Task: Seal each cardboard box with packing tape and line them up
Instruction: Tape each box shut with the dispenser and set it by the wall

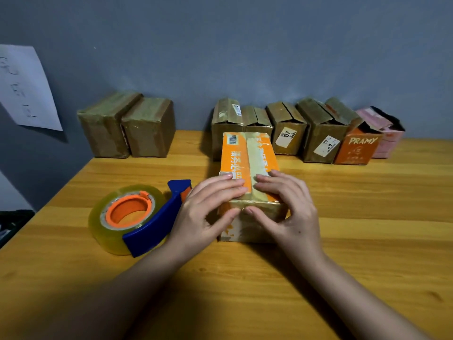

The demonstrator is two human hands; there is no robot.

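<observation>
Tape already runs down the top seam of the orange box (247, 168), which sits on the tabletop (367, 217) directly in front of the person. Both hands rest on its near end: the left hand (208, 207) and the right hand (286, 204) lay fairly straight fingers on the top while the thumbs press the tape's end down over the front face. Neither grip is clenched round anything; both hands are flat, pressing rather than grasping.

Just left of the box, the tape dispenser (137, 219), blue-handled with a clear roll on an orange core, lies set down and untouched.

Along the wall, two brown boxes (127, 128) at the left stand side by side, apparently sealed and lined up. To the right, a row of brown boxes (282, 128), an orange carton (355, 149) and a pink box (384, 136) show gaping flaps and look unsealed.

By my reading, this is the third box and nearly finished; it needs moving beside the sealed pair, and roughly six remain.
</observation>
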